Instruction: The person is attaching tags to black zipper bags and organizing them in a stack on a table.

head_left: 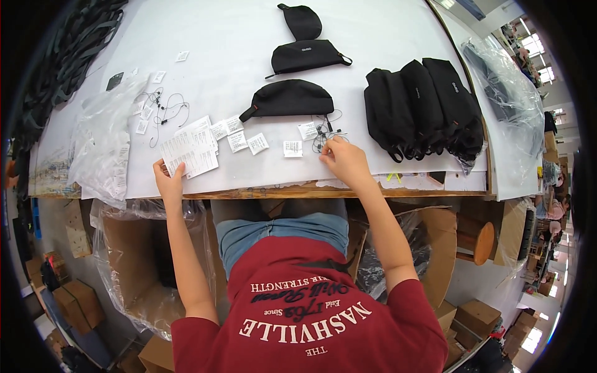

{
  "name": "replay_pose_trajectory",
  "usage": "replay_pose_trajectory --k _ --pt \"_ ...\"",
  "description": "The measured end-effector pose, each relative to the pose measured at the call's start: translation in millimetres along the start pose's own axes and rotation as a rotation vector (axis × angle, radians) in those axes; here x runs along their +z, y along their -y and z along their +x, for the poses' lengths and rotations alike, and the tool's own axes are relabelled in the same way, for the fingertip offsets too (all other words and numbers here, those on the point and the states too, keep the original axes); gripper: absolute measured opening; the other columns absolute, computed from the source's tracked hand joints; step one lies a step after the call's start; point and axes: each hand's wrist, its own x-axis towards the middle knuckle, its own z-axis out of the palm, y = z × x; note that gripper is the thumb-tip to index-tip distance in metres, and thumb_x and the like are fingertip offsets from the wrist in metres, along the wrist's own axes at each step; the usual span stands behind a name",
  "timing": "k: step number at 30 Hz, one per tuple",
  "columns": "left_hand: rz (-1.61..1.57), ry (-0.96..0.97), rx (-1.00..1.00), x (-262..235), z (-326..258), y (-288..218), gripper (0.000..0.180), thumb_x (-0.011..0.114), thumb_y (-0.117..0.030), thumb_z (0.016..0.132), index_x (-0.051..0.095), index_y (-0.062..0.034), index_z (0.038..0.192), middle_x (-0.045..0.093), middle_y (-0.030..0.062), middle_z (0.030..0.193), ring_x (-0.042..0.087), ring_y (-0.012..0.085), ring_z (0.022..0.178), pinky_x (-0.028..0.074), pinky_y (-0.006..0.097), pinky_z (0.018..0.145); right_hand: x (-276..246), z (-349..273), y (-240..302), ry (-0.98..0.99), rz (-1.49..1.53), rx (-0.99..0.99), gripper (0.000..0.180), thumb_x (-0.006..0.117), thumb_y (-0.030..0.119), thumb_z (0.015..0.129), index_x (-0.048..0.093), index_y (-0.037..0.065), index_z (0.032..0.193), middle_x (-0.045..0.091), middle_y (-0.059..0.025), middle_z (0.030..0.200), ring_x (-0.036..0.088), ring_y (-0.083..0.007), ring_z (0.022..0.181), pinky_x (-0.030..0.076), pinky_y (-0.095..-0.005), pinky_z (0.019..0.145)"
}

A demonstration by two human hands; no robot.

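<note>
- Paper tags [189, 152], a fanned white stack, lying on the white table sheet [373, 37] under the left hand [168, 180]; fingertips pressed on the stack's near-left corner, fingers bent down, nothing lifted.
- Black strings [323, 138], a small tangle with tiny clips, pinched at the fingertips of the right hand [344, 160]; fingers curled shut around the loops, knuckles up.
- Just left of the right hand: a single small white tag [292, 148]; further left, more loose tags [247, 142] in a scattered row reaching toward the stack.
- Straight beyond the right hand, close: a black zip pouch [288, 98] lying flat, pull tab pointing toward the left hand's side.
- Beyond that, well away from both hands: a second black pouch [306, 56], and a third [302, 20] at the far edge.
- Right of the right hand: a row of black pouches [423, 102] packed side by side, standing on edge.
- Beyond the left hand: another tangle of thin cords [163, 107] with small tags about it.
- Left of the left hand: a clear plastic bag [102, 149] draped over the table edge.
- Below both hands, under the table edge: an open cardboard box lined with plastic [134, 248].
</note>
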Motion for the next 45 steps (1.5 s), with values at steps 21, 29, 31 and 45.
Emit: replay_pose_trajectory --k 21,29,31,45 --pt "-0.623 0.585 -0.254 31 -86 -85 0.035 0.061 -0.002 0.086 0.060 -0.0003 0.120 0.068 0.0099 0.099 0.062 0.0098 0.085 0.048 0.022 0.074 -75 14 24 -0.255 0.213 -0.079 0.012 0.070 0.013 0.072 0.063 0.003 0.072 0.058 -0.0040 0.069 0.051 -0.0146 0.056 0.041 -0.0283 0.052" --pt "-0.620 0.838 -0.108 44 -109 -130 0.036 0.054 0.002 0.086 0.061 -0.0006 0.121 0.065 0.0071 0.109 0.058 0.0092 0.094 0.045 0.021 0.086 -108 18 41 -0.641 0.606 -0.107 0.004 0.067 0.003 0.079 0.064 0.003 0.078 0.058 0.0042 0.068 0.041 0.0002 0.054 0.030 -0.0171 0.049" --pt "-0.644 0.852 -0.110 45 -113 -135 0.039 0.060 0.000 0.085 0.059 -0.0010 0.124 0.064 0.0057 0.112 0.057 0.0081 0.094 0.045 0.022 0.086 -105 20 46 -0.570 0.571 -0.030 0.003 0.067 0.003 0.080 0.064 0.003 0.079 0.060 0.0034 0.070 0.042 0.0007 0.054 0.031 -0.0168 0.050" --pt "-0.573 0.750 -0.068 59 -129 -144 0.044 0.062 -0.001 0.085 0.052 0.0010 0.128 0.065 0.0074 0.105 0.058 0.0084 0.092 0.047 0.020 0.077 -31 -23 79 0.125 1.643 0.254 0.007 0.055 0.008 0.086 0.051 0.004 0.082 0.032 0.0083 0.056 0.025 -0.0023 0.046 0.021 -0.0197 0.045"
